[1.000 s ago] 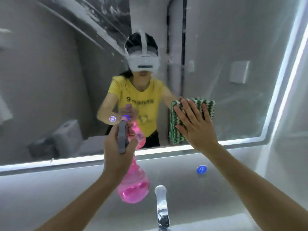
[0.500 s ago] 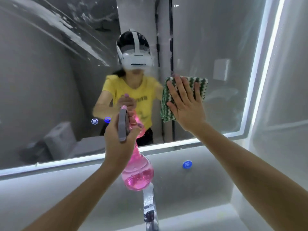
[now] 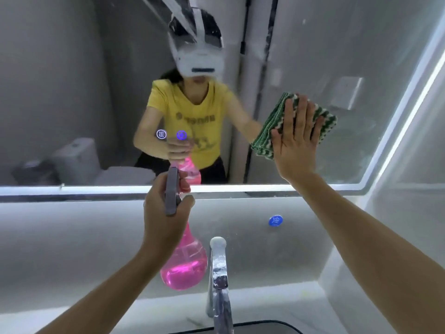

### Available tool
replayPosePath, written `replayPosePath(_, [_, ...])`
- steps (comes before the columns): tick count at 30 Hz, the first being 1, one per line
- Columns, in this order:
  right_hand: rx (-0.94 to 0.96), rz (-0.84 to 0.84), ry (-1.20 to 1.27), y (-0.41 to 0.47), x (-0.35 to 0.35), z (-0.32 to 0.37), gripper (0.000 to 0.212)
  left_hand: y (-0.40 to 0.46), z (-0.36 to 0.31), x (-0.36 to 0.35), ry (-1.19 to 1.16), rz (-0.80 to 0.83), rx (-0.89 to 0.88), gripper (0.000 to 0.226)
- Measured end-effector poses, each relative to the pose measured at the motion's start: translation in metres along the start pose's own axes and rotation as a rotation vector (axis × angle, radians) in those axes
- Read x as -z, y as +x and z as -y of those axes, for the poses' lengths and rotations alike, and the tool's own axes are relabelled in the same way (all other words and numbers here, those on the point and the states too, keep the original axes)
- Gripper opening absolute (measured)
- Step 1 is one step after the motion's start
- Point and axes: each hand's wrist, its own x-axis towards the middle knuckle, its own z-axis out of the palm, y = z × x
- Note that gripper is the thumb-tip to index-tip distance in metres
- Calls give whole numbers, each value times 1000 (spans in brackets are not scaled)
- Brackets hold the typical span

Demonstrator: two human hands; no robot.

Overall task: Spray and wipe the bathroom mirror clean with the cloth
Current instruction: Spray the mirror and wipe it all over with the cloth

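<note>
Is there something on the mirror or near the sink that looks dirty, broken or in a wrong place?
Yes. A whitish streak runs slantwise across the top of the mirror, like unwiped residue. The glass right of the cloth looks hazy. Otherwise nothing stands out: the right hand presses the cloth flat, and the left hand holds the spray bottle upright.

Not much legible tbh: two lit touch icons (image 3: 171, 135) on the mirror (image 3: 60, 80), center-left; blue round sticker (image 3: 275, 221) lower right, character unreadable; shirt print blurred.
</note>
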Motion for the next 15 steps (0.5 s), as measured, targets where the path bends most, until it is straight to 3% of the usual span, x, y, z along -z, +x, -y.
replayPosePath(6, [61,-34,51,-9,-4,-5,55,-9,-6,-43,-4,6,17,24])
replayPosePath(15, [321,-15,118,-66,-22,-36,55,-33,-6,-118,119,-44,0,28])
